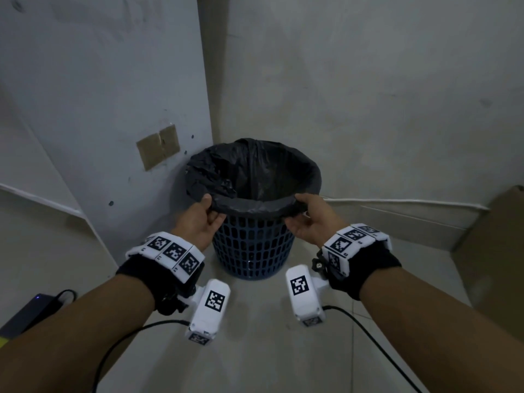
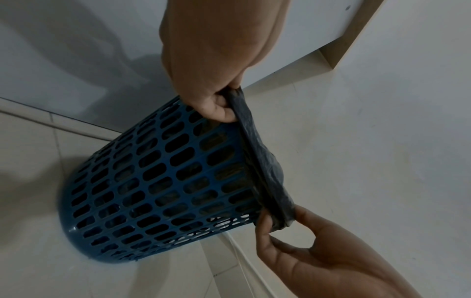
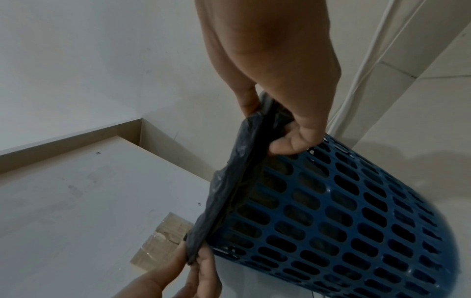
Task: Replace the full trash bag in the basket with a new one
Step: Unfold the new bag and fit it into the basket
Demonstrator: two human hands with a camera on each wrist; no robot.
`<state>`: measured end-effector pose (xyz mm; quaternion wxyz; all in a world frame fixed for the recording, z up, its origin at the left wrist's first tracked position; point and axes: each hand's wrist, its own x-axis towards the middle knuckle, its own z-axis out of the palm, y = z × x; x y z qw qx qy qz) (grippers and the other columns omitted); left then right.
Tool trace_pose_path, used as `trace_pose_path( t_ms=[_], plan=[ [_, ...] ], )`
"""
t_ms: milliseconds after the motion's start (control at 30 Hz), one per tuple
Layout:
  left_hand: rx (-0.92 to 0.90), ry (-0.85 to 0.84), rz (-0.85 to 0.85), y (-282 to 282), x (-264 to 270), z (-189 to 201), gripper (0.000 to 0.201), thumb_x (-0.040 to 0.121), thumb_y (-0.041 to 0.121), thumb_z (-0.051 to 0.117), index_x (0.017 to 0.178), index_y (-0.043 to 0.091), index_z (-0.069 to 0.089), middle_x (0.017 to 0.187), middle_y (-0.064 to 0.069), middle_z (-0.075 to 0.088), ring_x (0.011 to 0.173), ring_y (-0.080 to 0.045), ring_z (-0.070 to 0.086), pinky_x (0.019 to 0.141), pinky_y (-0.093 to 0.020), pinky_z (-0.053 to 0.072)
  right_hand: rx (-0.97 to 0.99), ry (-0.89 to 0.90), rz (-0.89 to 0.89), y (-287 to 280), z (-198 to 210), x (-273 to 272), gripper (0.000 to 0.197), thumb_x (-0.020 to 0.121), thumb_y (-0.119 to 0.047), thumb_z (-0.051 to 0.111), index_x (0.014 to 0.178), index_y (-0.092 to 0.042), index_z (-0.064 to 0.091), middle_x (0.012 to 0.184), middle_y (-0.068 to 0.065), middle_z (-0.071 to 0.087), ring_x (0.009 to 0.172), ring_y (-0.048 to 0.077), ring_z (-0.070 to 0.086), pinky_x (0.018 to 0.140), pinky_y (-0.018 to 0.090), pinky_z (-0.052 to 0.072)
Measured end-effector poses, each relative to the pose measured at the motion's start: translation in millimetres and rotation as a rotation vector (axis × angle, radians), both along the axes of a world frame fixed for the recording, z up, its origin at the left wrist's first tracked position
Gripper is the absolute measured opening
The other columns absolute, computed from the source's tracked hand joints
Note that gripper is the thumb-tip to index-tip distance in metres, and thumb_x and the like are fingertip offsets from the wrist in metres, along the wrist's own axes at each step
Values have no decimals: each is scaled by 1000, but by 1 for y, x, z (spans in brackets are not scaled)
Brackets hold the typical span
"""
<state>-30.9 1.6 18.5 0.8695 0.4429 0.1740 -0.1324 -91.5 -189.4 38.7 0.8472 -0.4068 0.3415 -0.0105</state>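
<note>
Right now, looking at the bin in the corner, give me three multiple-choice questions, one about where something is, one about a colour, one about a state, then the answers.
1. Where are the two hands on the trash bag?
A. on the near edge of the rim, one at each side
B. both at the far rim by the wall
C. inside the bag at the bottom

2. What colour is the basket?
A. red
B. blue
C. white

3. What state is the bag in?
A. tied shut and lifted out
B. lying flat on the floor
C. open, its edge folded over the basket rim

Answers:
1 A: the left hand and the right hand each pinch the folded edge on the side nearest the person.
2 B: the perforated wall is blue in all three views.
3 C: the bag's mouth gapes open and its black edge wraps over the rim.
</note>
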Motion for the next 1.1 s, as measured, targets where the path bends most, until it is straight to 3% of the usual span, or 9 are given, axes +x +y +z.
trace_pose_path(
  t_ms=[67, 200, 400, 567, 667, 800, 933, 1000, 1100],
  plan=[
    [6, 0, -5, 0, -3, 3, 23, 101, 18, 46, 116, 4, 57, 90, -5, 64, 79, -13, 61, 88, -33, 48, -71, 18, -21, -2, -5, 7, 12, 92, -11, 60, 82, -7, 54, 78, 10, 56, 66, 18, 55, 56, 27, 50],
    [5, -14, -33, 0, -16, 7, 33, 99, 35, 47, 117, 10, 59, 98, -4, 65, 83, -12, 61, 91, -29, 47, -176, 37, -71, -4, -14, 19, 10, 88, -6, 62, 98, -6, 59, 73, 10, 56, 58, 16, 49, 39, 19, 47],
    [-52, 51, -11, -12, -45, -2, 77, 92, 65, 37, 145, 10, 37, 139, -15, 48, 106, -28, 53, 86, -37, 44, -206, 13, -73, -2, -16, 22, 16, 90, -2, 56, 105, -6, 56, 77, 10, 56, 64, 17, 52, 47, 29, 46],
    [-25, 9, -38, -33, -61, -7, 62, 97, 54, 38, 139, 9, 42, 113, -13, 58, 93, -26, 60, 80, -35, 50, -256, 18, -45, 5, -17, 21, 35, 89, -2, 53, 124, -3, 54, 82, 10, 56, 62, 17, 50, 41, 24, 45],
    [31, -29, -8, -30, -53, -5, 57, 101, 49, 33, 143, 12, 41, 132, -14, 56, 103, -24, 59, 81, -30, 48, -283, 17, -52, 9, -16, 19, 36, 88, -3, 52, 125, -3, 53, 83, 10, 54, 61, 17, 48, 39, 21, 44],
    [61, -36, 33, -14, -36, -7, 49, 104, 42, 28, 141, 13, 43, 141, -11, 50, 115, -25, 55, 86, -31, 46, -243, 15, -72, 7, -15, 17, 7, 89, -3, 51, 92, -5, 56, 76, 8, 52, 55, 15, 43, 41, 22, 45],
    [132, -63, 43, 1, -22, -8, 30, 103, 16, 32, 125, 13, 53, 136, -11, 55, 116, -24, 56, 85, -27, 46, -207, -21, -105, 1, -13, 12, 11, 90, -2, 49, 81, -8, 53, 77, 8, 54, 60, 16, 48, 53, 28, 45],
    [150, -62, 47, 2, -19, -8, 28, 102, 14, 37, 123, 15, 55, 120, -6, 60, 105, -17, 61, 82, -23, 47, -197, -39, -131, 0, -13, 12, 12, 90, -1, 49, 81, -8, 53, 77, 7, 55, 60, 16, 48, 55, 28, 46],
    [166, -61, 13, -2, -18, -13, 26, 99, 18, 50, 122, 14, 61, 99, -1, 64, 77, -8, 60, 64, -18, 53, -208, -50, -153, -3, -13, 12, 13, 90, -1, 50, 81, -9, 54, 77, 6, 55, 61, 16, 49, 57, 28, 47]
  ],
)
